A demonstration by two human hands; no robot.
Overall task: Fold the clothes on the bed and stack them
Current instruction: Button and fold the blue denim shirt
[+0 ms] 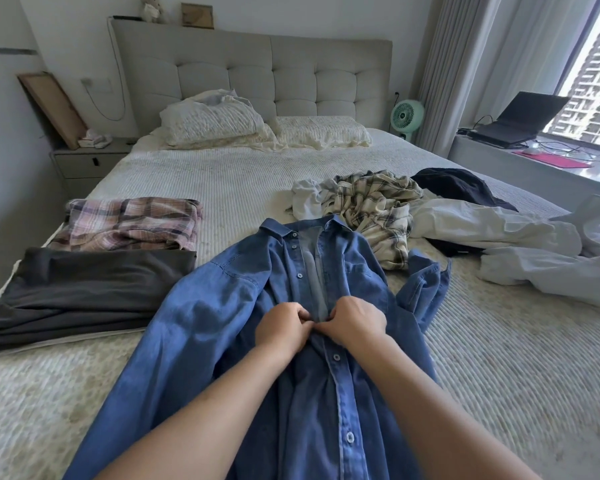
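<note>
Denim shirt (243, 341) lies face up on the bed (499, 358), collar away from the person, hem running out of view at the near edge. Both forearms reach forward over its lower half. Left hand (283, 329) and right hand (355, 322) meet at the front placket, knuckles up, touching each other. Fingers of both hands are curled and pinching the two placket edges together at mid-chest; the exact hold of the fingertips is hidden under the knuckles. Beyond the fingers the placket gapes, showing the paler inside, with buttons visible along its left edge. Nearer than the fingers the front is closed, with two buttons showing. One sleeve spreads flat to the left of the fingers; the other is bunched to their right.

Left of the fingers, well apart, a folded dark garment (87, 296) lies on the bed, and just beyond it a folded pink plaid garment (132, 221). Beyond and right of the fingers sits an unfolded heap: a cream plaid shirt (374, 209) touching the denim collar area, a white item (305, 199), a dark item (458, 185), and white clothes (534, 244) farther right.
</note>
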